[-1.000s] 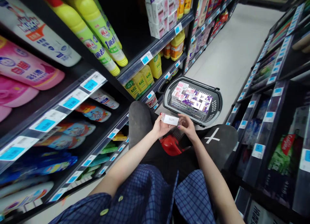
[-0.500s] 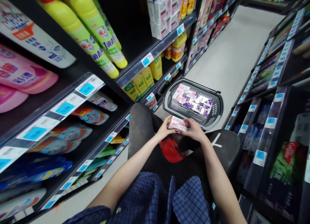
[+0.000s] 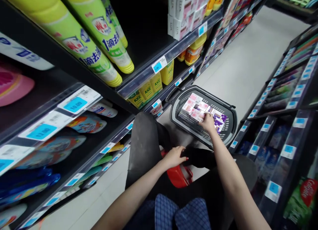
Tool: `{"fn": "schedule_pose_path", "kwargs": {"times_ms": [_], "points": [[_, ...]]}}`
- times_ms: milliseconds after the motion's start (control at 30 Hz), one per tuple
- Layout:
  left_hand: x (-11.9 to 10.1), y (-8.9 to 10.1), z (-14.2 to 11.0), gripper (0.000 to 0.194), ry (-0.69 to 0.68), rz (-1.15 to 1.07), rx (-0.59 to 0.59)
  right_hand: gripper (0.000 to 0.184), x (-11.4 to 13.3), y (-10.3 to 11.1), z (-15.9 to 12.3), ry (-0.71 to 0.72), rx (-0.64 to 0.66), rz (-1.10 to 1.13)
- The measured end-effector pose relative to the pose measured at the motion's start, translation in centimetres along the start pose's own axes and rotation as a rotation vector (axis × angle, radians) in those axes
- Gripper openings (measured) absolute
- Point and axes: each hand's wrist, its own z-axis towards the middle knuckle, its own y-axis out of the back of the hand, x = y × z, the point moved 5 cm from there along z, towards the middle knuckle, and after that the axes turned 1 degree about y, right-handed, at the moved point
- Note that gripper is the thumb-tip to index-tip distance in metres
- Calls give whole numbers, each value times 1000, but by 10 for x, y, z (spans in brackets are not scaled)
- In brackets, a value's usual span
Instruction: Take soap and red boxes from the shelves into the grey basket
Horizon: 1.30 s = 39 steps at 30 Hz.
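Observation:
A grey shopping basket (image 3: 214,100) stands on the floor in front of my knees, filled with stacked soap boxes, pink and white on the left, purple and white on the right. My right hand (image 3: 208,123) reaches into it, fingers closed on the right end of a pink LUX soap box (image 3: 197,115) on top of the stack. My left hand (image 3: 175,156) holds nothing; its fingers are apart, between my knees and above a red plastic object (image 3: 179,175).
On the left shelves stand yellow-green bottles (image 3: 105,31), LUX soap boxes (image 3: 184,23) and yellow AXE bottles (image 3: 148,90). A low shelf rack (image 3: 274,190) runs along my right. The aisle floor (image 3: 245,47) stretches beyond the basket.
The pink soap box has gone from both hands to the basket, in my right hand. My left hand has let go and drawn back toward me. The view has shifted.

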Motion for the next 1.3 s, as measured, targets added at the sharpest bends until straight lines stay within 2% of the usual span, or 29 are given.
{"fn": "schedule_pose_path", "kwargs": {"times_ms": [233,300,433,500,1300], "points": [[3,-4,5,32,19,24,30,65,-15,-12,24,88,22,-67],[2,-7,6,34,30,123,78,65,-17,-15,26,124,25,-91],[-2,-14,7,47,60,448,255,67,-21,-21,27,134,-11,-93],[-4,-15,6,49,56,522,287,68,-23,-23,27,119,-22,-81],[-3,-15,4,52,62,644,312,68,-24,-29,28,159,-38,11]]}}
